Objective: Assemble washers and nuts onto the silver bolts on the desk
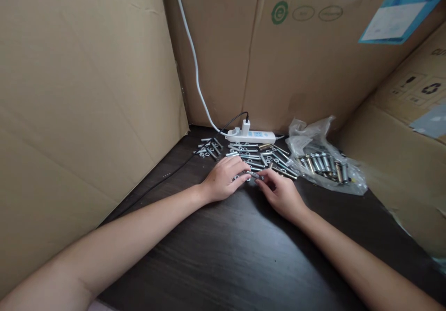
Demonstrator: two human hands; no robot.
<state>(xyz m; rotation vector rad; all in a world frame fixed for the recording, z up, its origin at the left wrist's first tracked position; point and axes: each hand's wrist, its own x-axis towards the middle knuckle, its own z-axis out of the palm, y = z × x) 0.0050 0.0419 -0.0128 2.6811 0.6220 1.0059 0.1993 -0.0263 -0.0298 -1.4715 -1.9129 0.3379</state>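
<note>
A short metal bolt lies between my two hands, just above the dark table. My right hand pinches its right end between thumb and fingers. The thumb and curled fingers of my left hand close around the left end, which is partly hidden. Just beyond my fingers spread loose long bolts, metal sleeves and small ring washers. A smaller group of bolts and washers lies to the left. Too little shows to tell which parts are fitted on the held bolt.
Behind the bolts stands a white power strip with a plugged-in charger. A black cable crosses the table on the left. At right, a clear plastic bag holds several assembled bolts. Cardboard walls enclose the table.
</note>
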